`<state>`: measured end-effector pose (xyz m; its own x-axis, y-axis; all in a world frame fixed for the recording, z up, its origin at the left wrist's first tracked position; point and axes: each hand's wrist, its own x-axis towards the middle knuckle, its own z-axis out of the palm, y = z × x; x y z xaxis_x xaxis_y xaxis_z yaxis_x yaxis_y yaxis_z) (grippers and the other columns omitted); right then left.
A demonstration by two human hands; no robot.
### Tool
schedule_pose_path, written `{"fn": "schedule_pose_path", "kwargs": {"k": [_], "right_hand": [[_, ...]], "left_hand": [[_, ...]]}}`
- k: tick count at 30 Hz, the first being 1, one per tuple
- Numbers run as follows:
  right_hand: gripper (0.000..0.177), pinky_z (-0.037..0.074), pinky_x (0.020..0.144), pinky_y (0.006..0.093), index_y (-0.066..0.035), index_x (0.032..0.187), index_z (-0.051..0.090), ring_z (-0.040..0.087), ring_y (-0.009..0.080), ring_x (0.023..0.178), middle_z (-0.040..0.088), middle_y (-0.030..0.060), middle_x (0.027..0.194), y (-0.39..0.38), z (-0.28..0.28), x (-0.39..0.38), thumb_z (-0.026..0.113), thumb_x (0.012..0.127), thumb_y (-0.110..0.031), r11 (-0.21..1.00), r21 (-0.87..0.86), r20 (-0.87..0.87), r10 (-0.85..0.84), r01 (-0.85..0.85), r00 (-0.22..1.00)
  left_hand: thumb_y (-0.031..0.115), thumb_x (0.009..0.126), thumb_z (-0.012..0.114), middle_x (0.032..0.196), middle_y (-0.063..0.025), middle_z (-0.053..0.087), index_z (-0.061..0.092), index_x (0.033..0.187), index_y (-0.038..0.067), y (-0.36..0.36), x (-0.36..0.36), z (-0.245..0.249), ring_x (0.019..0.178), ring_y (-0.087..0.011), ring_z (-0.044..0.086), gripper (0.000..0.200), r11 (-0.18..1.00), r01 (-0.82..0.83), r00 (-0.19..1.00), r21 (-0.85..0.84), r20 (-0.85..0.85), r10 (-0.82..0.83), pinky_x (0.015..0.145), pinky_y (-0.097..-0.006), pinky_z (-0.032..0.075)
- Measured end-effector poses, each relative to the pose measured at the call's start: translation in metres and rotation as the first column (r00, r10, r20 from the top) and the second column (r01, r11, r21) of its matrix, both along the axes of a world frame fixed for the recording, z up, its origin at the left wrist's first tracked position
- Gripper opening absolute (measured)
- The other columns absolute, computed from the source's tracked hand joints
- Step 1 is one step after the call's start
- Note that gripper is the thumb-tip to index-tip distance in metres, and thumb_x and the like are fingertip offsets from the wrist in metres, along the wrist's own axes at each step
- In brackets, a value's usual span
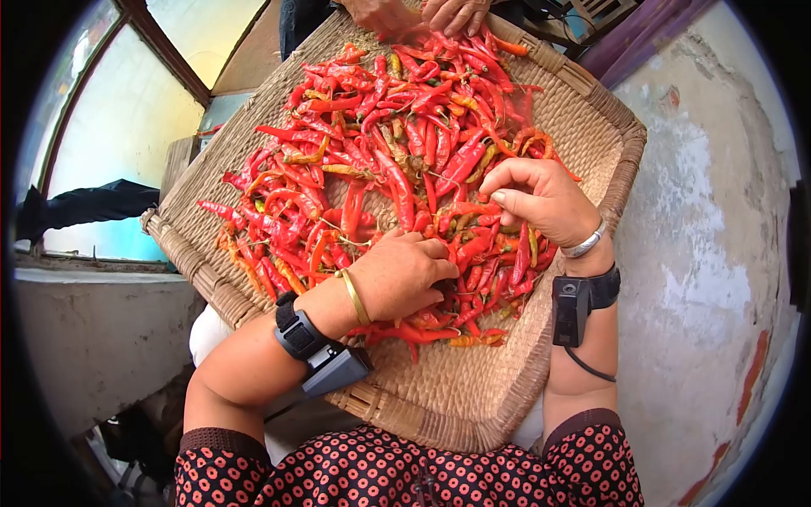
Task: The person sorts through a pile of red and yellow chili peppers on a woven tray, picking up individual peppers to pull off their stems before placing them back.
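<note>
A wide woven basket tray [473, 380] holds a heap of red chili peppers [397, 182], some orange, yellowish or brown and shrivelled. My left hand [401, 275] lies low over the near part of the heap, fingers bent and touching the peppers, thumb apart from them. Whether a pepper is under its fingertips is hidden. To the right, my right hand [545, 203] is above the heap with thumb and index finger pinched together. What is between those fingertips, if anything, is too small to make out.
Across the tray, another person's hands [431, 15] are at the heap's far edge. A worn plaster wall [701, 220] stands close on the right. At left are a window [118, 127] and its concrete sill [93, 338]. The tray's near rim [414, 418] is by my lap.
</note>
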<state>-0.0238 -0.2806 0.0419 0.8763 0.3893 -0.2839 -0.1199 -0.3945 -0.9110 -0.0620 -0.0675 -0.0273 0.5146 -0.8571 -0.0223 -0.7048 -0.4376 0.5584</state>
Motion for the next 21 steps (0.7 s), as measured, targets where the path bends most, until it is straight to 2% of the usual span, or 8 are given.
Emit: {"fn": "schedule_pose_path", "kwargs": {"k": [2,4,6,9,12,16,18,21], "right_hand": [[0.02,0.047,0.062,0.0202,-0.002,0.101,0.059,0.055,0.0057,0.068,0.058,0.001,0.084,0.005,0.003,0.0,0.056,0.081,-0.005,0.997,0.03,-0.015,-0.066,0.066,0.998],[0.041,0.048,0.074,0.0225,-0.004,0.122,0.046,0.057,0.0099,0.083,0.055,0.0055,0.1,0.025,0.011,-0.005,0.055,0.082,-0.003,0.746,0.65,0.231,-0.379,0.148,0.896],[0.056,0.046,0.082,0.024,-0.005,0.133,0.033,0.056,0.0126,0.093,0.05,0.0088,0.112,0.018,0.002,0.0,0.055,0.082,-0.001,0.768,0.632,0.283,-0.349,0.1,0.893],[0.039,0.046,0.078,0.0229,-0.002,0.119,0.05,0.056,0.01,0.088,0.057,0.0041,0.097,0.01,-0.018,0.007,0.058,0.081,-0.002,0.985,-0.042,0.359,-0.142,0.168,0.923],[0.034,0.048,0.073,0.027,-0.002,0.109,0.055,0.06,0.0158,0.08,0.06,0.0096,0.092,0.012,-0.026,0.003,0.061,0.076,-0.006,0.881,-0.458,0.339,0.296,-0.118,0.893],[0.038,0.048,0.077,0.0323,-0.004,0.114,0.053,0.06,0.0231,0.087,0.06,0.0142,0.1,0.015,-0.039,0.0,0.061,0.077,-0.012,0.836,-0.516,0.324,0.394,-0.188,0.86],[0.043,0.047,0.079,0.0328,-0.005,0.119,0.05,0.059,0.0243,0.091,0.059,0.0148,0.104,0.021,-0.039,0.0,0.06,0.078,-0.013,0.898,-0.315,0.31,0.404,-0.308,0.86],[0.04,0.044,0.084,0.037,-0.007,0.119,0.05,0.056,0.0316,0.098,0.058,0.0179,0.104,0.026,-0.043,-0.003,0.056,0.082,-0.021,0.865,-0.272,0.298,0.492,-0.421,0.818]], "left_hand": [[0.023,0.069,0.066,0.102,-0.0073,0.056,0.061,0.102,0.013,-0.001,-0.003,-0.001,0.095,-0.0261,0.053,0.035,0.999,0.029,0.999,-0.015,0.015,-0.029,0.083,-0.0396,0.041],[0.023,0.069,0.066,0.102,-0.0073,0.056,0.061,0.101,0.013,-0.003,-0.007,0.004,0.094,-0.0265,0.054,0.034,0.999,0.014,1.0,0.041,0.025,-0.015,0.083,-0.0394,0.041],[0.023,0.069,0.066,0.1,-0.0079,0.057,0.06,0.103,0.013,-0.002,-0.009,0.002,0.093,-0.0268,0.054,0.036,1.0,0.006,0.999,0.028,0.041,-0.007,0.083,-0.0391,0.041],[0.022,0.07,0.066,0.099,-0.009,0.057,0.06,0.104,0.011,-0.002,-0.009,-0.001,0.091,-0.0266,0.054,0.036,0.998,-0.003,0.998,-0.059,0.056,0.006,0.083,-0.0385,0.042],[0.021,0.071,0.065,0.095,-0.0091,0.058,0.059,0.104,0.01,-0.002,-0.011,0.003,0.087,-0.0264,0.055,0.035,0.991,-0.028,0.996,-0.13,0.079,0.039,0.081,-0.0371,0.043],[0.02,0.071,0.065,0.087,-0.0078,0.06,0.06,0.102,0.008,-0.002,-0.01,0.006,0.081,-0.0249,0.056,0.034,0.982,0.021,0.994,-0.189,0.113,0.001,0.077,-0.0348,0.045],[0.02,0.07,0.065,0.085,-0.0074,0.061,0.06,0.101,0.008,-0.003,-0.01,0.004,0.08,-0.0243,0.056,0.033,0.978,0.058,0.989,-0.198,0.148,-0.029,0.075,-0.0342,0.046],[0.019,0.069,0.065,0.081,-0.0064,0.059,0.06,0.094,0.007,-0.006,-0.01,0.0,0.074,-0.0228,0.056,0.029,0.952,0.147,0.969,-0.267,0.231,-0.085,0.069,-0.0326,0.048]]}}
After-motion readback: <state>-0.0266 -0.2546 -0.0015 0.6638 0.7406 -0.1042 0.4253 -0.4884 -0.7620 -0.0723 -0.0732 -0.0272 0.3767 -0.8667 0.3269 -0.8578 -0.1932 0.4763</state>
